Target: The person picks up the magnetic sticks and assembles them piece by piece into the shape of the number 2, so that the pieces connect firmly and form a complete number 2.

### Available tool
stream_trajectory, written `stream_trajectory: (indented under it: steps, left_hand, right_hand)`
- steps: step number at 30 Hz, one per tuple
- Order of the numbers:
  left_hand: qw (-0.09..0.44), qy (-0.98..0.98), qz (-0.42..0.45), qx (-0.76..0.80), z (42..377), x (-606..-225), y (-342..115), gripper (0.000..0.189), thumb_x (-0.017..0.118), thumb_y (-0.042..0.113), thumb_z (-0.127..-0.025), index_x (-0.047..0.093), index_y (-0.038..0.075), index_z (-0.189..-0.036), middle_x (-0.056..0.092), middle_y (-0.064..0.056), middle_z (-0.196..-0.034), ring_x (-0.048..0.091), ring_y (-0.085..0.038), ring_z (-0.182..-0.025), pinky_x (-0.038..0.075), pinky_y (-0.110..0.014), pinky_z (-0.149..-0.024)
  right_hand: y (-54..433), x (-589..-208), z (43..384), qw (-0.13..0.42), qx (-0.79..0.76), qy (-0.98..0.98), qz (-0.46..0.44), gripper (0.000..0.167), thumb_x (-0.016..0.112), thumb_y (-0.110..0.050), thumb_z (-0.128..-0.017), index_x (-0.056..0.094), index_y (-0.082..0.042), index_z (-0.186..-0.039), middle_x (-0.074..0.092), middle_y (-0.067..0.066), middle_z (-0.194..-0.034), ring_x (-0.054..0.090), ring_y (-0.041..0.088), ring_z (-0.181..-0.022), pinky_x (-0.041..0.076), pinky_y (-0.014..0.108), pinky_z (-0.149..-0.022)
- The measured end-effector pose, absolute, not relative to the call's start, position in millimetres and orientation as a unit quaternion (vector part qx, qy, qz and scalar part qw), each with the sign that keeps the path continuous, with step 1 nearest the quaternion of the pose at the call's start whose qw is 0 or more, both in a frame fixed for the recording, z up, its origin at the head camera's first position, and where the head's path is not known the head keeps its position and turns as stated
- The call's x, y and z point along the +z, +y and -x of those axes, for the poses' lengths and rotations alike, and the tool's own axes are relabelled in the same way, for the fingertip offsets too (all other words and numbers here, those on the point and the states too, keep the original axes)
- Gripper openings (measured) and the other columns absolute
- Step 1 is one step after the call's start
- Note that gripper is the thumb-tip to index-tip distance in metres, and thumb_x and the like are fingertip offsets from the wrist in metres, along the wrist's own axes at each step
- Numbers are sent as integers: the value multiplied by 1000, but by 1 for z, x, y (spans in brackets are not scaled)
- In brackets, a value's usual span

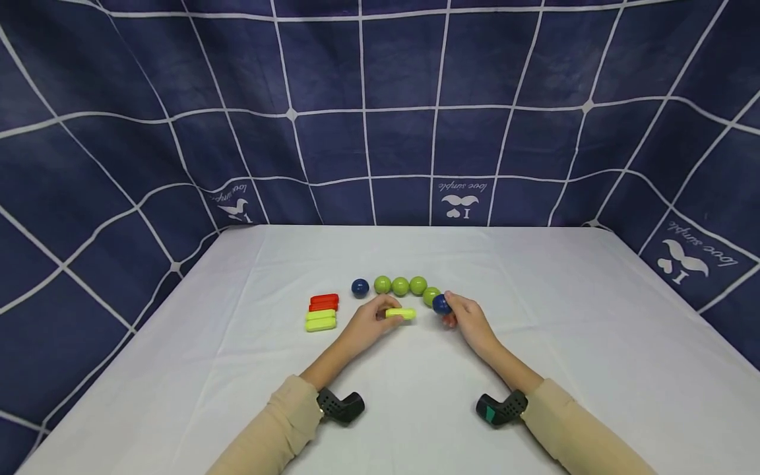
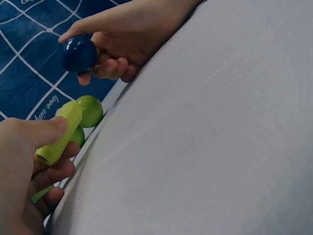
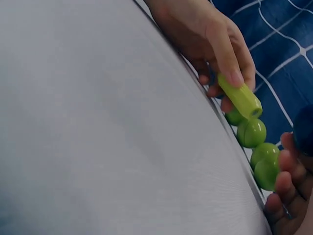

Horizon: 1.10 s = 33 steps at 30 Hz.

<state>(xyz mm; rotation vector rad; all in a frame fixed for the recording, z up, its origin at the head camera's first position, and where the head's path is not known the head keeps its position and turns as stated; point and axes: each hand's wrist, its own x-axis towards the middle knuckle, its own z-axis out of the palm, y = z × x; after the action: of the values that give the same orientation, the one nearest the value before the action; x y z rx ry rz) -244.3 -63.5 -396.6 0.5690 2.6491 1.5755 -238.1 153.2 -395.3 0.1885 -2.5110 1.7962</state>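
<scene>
My left hand (image 1: 369, 323) pinches a yellow-green, stick-like piece (image 1: 400, 313) between thumb and fingers; the left wrist view shows a faceted side and a blunt end on this piece (image 2: 61, 132). My right hand (image 1: 472, 323) holds a glossy dark blue ball (image 1: 441, 304) by its fingertips, just right of the row of green balls. Nearest to it is a green ball (image 1: 431, 297) at the right end of that row. Another dark blue ball (image 1: 359, 287) sits at the row's left end, beyond my left hand.
More green balls (image 1: 400, 286) lie in a slightly curved row. Left of my left hand, two red pieces (image 1: 323, 303) lie beside two yellow-green pieces (image 1: 320, 320). A white cloth covers the table (image 1: 237, 369). Behind it hangs a navy checked curtain (image 1: 398, 145).
</scene>
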Motion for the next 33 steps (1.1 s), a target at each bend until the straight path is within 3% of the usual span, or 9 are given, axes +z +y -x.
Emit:
stream_trajectory:
  steps: [8,15,19,33]
  left_hand:
    - [7,854,-218,473,243,-401,-63,27,60,19,-86,61,13,-112,63,-4,-112,51,-13,-90,42,-27,-80]
    - [4,861,-224,456,244,-400,-64,27,60,22,-86,64,13,-112,64,-4,-105,48,-13,-83,40,-25,-74]
    - [4,860,-221,461,246,-397,-65,27,63,24,-85,65,14,-110,64,-2,-101,48,-13,-81,39,-24,-71]
    - [18,862,-213,459,244,-396,-65,27,65,26,-83,67,16,-108,65,-2,-107,51,-13,-88,41,-27,-78]
  right_hand:
    - [158,-399,228,-40,526,-836,-149,35,48,-31,-94,56,-4,-114,61,10,-89,54,12,-75,46,24,-66]
    - [160,-400,231,-46,495,-846,-194,37,57,-23,-89,54,-6,-122,57,17,-119,58,24,-103,50,27,-81]
    - [161,-400,235,-30,499,-839,-213,39,58,-17,-88,52,-6,-125,52,15,-125,53,29,-112,47,32,-90]
    - [160,-402,235,-49,526,-819,-223,39,56,-13,-89,50,-4,-126,47,20,-131,51,34,-116,46,30,-91]
